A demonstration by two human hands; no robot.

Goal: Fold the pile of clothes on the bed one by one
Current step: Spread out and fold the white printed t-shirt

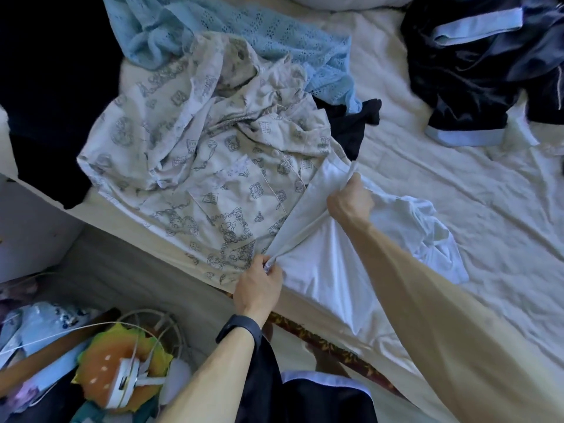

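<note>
Cool, bluish daylight, soft, brightest on the right: the bed sheet (457, 193) and the white garment (320, 257) gripped in my left hand (259, 285) and right hand (351, 199) look nearly washed out. The far left corner sinks to black. My hands are sharp; the dark clothes (476, 65) far right smear slightly. The wide lens bows the bed's near edge (100, 209).

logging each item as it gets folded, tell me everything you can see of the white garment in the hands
The white garment is plain, thin, soft-looking cloth lying on the bed sheet near the bed's edge. The left hand and right hand each pinch one edge, pulling it taut between them. Its far end lies crumpled; the taut edge overlaps the printed pyjama top.
</note>
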